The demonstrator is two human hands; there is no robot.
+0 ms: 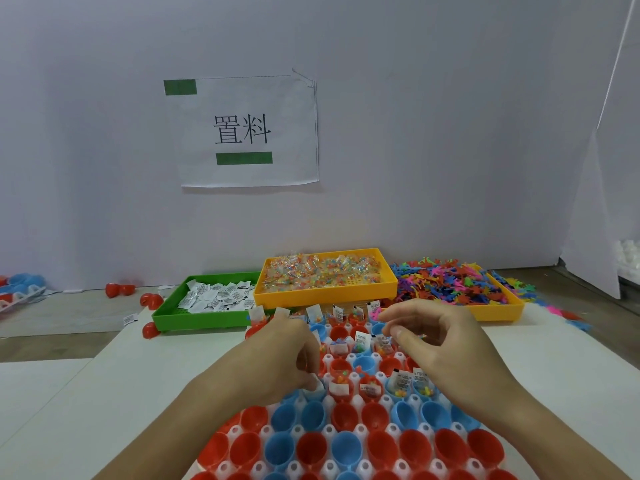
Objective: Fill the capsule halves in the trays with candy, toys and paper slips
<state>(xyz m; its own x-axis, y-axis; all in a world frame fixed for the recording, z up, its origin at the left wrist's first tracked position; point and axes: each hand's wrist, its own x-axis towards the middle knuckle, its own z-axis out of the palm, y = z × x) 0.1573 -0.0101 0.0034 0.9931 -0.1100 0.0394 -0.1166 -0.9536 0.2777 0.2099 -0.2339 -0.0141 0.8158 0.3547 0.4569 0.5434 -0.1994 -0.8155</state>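
Both hands are hovering over the white capsule tray (360,433), which is sitting on the near middle of the white table (145,368). The left hand (277,355) is curling its fingers down over the tray's left side, and white paper slips (317,336) are peeking out at its fingertips, though I cannot tell how firmly it is gripping them. The right hand (440,336) is floating above the tray's far right part, fingers loosely bent, thumb and forefinger nearly meeting (whether anything is pinched there, I cannot tell). Under the hands, the far rows of red and blue capsule halves (349,415) are already carrying candy and slips; the near rows are sitting bare. Beyond the tray, three supply trays are lining up along the wall: a green tray (194,320) of folded slips on the left, an orange tray (325,294) of wrapped candy packets (322,271) in the middle, and a yellow tray (498,311) heaped with bright plastic toys (450,282) on the right. A paper sign (246,129) is hanging on the wall behind
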